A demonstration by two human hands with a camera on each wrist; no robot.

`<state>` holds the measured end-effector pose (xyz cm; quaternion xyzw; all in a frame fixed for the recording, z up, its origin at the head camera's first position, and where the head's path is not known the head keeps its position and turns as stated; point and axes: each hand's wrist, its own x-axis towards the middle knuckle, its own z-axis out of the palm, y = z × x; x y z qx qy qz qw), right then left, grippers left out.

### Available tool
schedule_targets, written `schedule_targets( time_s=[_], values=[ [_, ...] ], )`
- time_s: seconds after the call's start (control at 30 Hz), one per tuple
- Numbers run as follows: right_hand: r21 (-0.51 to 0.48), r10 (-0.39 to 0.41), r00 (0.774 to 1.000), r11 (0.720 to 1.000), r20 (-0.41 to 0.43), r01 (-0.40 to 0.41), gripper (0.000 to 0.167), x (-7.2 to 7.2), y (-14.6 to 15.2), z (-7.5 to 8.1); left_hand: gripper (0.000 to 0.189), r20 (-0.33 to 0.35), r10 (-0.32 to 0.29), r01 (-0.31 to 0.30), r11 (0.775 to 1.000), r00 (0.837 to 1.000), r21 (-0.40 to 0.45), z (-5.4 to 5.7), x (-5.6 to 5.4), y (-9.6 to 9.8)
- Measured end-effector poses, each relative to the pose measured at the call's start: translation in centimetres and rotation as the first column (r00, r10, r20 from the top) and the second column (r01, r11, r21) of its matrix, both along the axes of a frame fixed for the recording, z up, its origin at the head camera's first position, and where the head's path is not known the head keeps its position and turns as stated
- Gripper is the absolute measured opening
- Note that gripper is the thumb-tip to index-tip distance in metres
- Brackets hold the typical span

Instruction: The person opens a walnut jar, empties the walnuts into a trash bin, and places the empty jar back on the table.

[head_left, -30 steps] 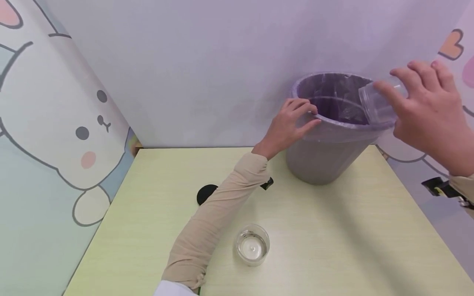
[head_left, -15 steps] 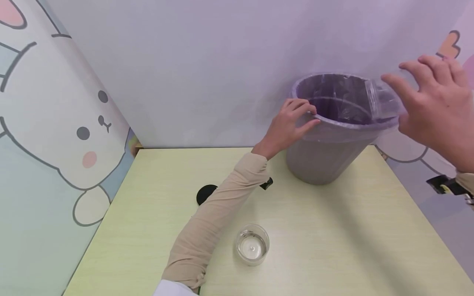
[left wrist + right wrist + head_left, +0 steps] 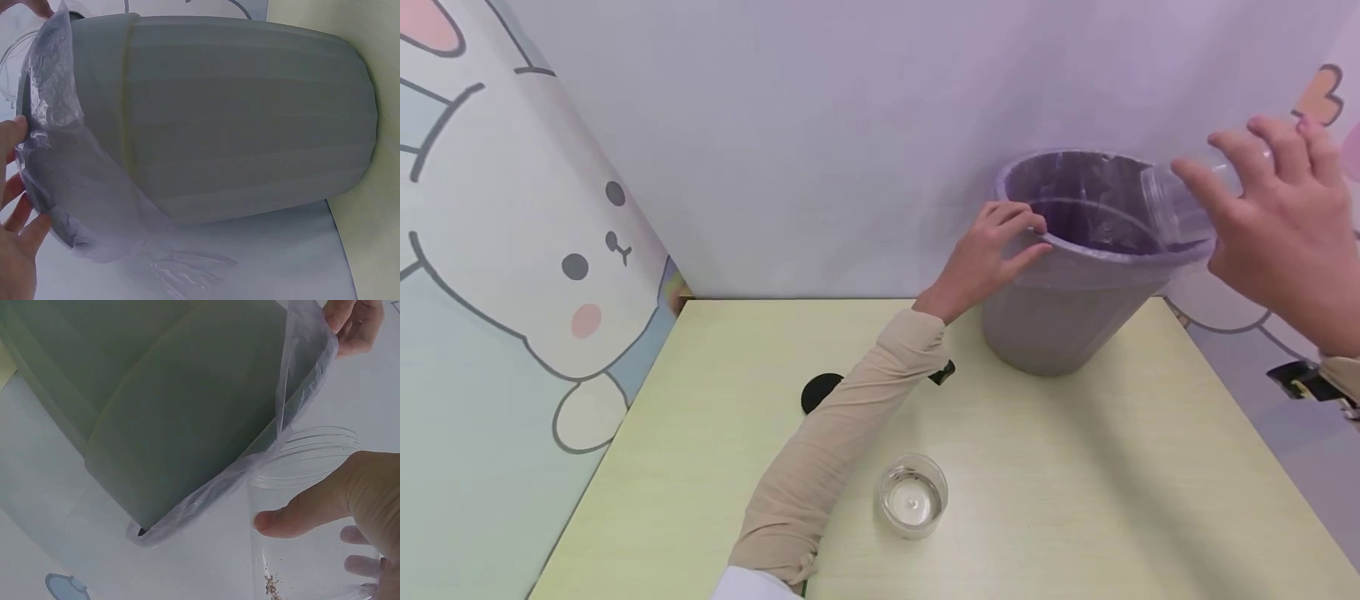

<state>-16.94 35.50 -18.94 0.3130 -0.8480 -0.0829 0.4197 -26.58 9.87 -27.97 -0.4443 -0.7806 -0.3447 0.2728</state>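
Observation:
My left hand (image 3: 981,258) grips the near-left rim of a grey trash can (image 3: 1048,329), with fingers over the edge and thumb outside. A thin clear plastic liner (image 3: 53,75) is folded over that rim. On the can's right side my right hand (image 3: 1288,217) holds a clear jar (image 3: 1176,208), thumb and fingers round its wall. The jar is tipped on its side, its threaded mouth pointing into the can and its neck right at the rim. In the right wrist view small brown crumbs (image 3: 272,586) lie inside the jar.
A clear round container (image 3: 912,500) stands on the pale wooden table (image 3: 1037,500) near the front. A black disc (image 3: 818,392) lies left of it, partly covered by my left sleeve (image 3: 842,450). White wall (image 3: 775,167) rises behind the can; printed cartoon panels flank the table.
Half a second ago the right fingers were spread off the jar, which leaned at the rim; now they are round it again. Its tilt changed slightly. The left hand stays on the rim.

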Motion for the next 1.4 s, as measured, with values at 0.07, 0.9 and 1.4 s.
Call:
schedule_targets(
  time_s=[0.07, 0.9, 1.4],
  values=[
    [-0.035, -0.063, 0.998, 0.997, 0.031, 0.064, 0.067, 0.2, 0.3, -0.1, 0.020, -0.001, -0.005, 0.005, 1.000, 1.000, -0.006, -0.1, 0.0, 0.1],
    [-0.550, -0.013, 0.945, 0.810, 0.328, 0.202, 0.101, 5.0, -1.5, -1.9, 0.018, -0.017, -0.030, 0.030, 0.999, 0.999, 0.032, -0.1, 0.2, 0.2],
    [-0.612, 0.119, 0.953, 0.786, 0.279, 0.082, 0.112, 6.5, -2.7, -4.9, 0.018, 0.006, -0.020, 0.020, 0.999, 1.000, 0.029, 0.0, 0.1, 0.0]
  ],
)
